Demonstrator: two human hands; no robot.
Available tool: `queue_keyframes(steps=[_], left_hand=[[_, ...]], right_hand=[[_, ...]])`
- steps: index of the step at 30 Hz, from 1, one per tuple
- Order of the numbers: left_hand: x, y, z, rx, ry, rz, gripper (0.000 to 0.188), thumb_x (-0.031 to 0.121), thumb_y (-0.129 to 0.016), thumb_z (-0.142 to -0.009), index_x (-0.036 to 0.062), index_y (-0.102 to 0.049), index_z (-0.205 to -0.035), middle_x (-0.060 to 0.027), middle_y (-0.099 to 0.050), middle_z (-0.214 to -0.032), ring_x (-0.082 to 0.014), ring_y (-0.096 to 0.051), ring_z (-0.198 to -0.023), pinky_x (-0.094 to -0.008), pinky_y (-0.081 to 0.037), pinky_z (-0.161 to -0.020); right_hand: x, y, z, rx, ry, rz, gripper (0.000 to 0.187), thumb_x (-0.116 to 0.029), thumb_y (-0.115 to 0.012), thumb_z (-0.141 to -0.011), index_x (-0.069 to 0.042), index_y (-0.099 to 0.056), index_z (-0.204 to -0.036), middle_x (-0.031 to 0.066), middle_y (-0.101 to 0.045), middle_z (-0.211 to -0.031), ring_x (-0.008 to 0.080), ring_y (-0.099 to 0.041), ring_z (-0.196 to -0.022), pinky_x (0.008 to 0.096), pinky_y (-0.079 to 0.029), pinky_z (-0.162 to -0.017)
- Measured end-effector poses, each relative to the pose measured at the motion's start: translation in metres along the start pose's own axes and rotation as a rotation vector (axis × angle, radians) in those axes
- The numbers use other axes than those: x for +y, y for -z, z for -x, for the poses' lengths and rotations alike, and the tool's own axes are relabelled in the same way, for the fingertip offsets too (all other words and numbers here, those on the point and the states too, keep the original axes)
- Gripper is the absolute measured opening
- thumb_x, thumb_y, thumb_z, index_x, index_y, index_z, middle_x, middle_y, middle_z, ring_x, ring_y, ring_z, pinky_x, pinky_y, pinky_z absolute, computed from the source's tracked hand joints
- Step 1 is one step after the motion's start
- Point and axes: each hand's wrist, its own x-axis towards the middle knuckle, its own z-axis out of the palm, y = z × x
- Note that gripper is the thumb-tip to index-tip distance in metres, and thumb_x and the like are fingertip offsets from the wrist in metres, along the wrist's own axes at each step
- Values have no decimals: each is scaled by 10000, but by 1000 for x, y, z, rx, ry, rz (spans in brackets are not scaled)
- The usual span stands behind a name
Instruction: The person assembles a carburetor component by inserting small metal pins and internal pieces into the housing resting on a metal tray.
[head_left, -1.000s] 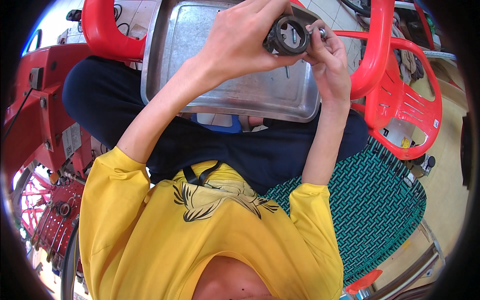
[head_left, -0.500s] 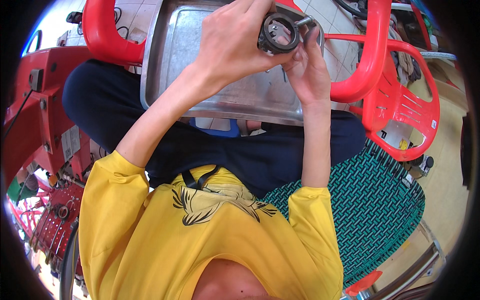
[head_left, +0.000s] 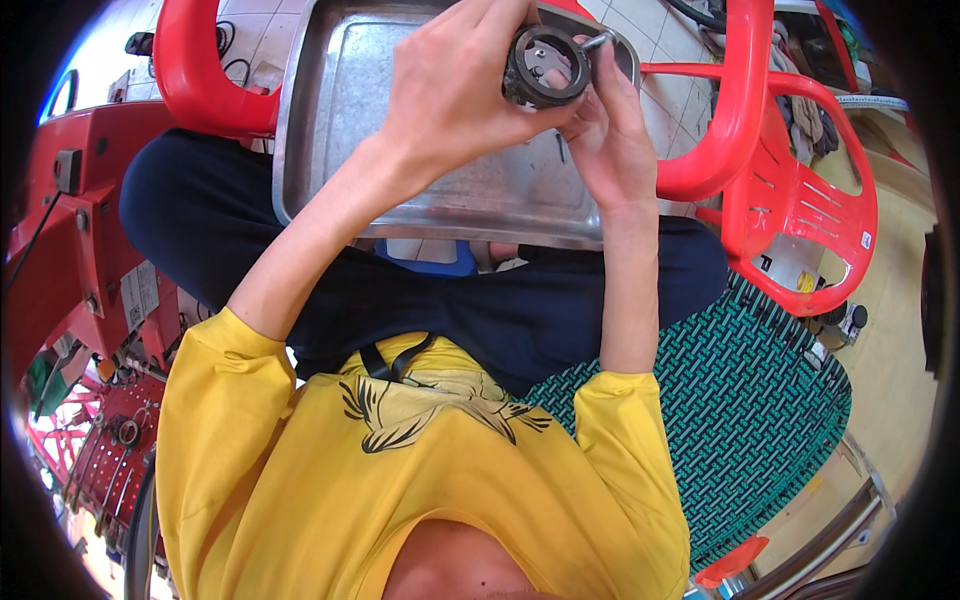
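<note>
Above the metal tray (head_left: 340,120), my left hand (head_left: 452,85) wraps round a dark round metal housing (head_left: 520,88) from its left side. The housing's open ring faces up, and small metal parts show inside it. My right hand (head_left: 612,140) is at its right side, with the fingers partly hidden behind it. A short silver bolt-like pin (head_left: 598,41) sits between the housing and my right thumb; I cannot tell whether it is fixed to the housing or pinched. A small thin dark piece (head_left: 562,150) lies in the tray beneath my hands.
The tray rests on a red plastic chair (head_left: 712,160) in front of my crossed legs. Another red chair (head_left: 800,205) stands to the right. Red machinery (head_left: 85,190) is close on my left. A green woven seat (head_left: 740,420) is under me. Cables lie on the tiled floor.
The housing and both hands have shifted slightly left in the picture, as has the tray. My grip looks much the same.
</note>
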Motion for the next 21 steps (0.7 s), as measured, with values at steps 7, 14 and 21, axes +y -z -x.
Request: queue_keyframes(steps=[7,14,21], left_hand=[[-3,-1,2,-46,-24,1,528,283,-899,-691,28,-509,-940,-162,-571,-835,-347,-626,-750,-402,-498,-640],[-2,-2,1,-22,-13,36,539,263,-909,-672,26,-508,-942,-163,-564,-830,-344,-619,-740,-399,-494,-633],[7,3,-4,-62,6,-5,519,274,-923,-675,40,-544,-941,-131,-609,-831,-297,-650,-731,-362,-512,-636]], right_hand=[[0,-13,2,146,76,234,385,-397,-669,-1000,-84,-660,-1223,-47,-701,-1009,-9,-596,-798,186,-511,-739],[-1,0,0,137,94,266,304,-329,-730,-974,-65,-685,-1117,-55,-644,-920,8,-499,-680,172,-317,-567],[-2,-9,2,198,112,282,283,-299,-731,-975,-62,-687,-1123,-60,-647,-929,-2,-524,-723,172,-360,-601]])
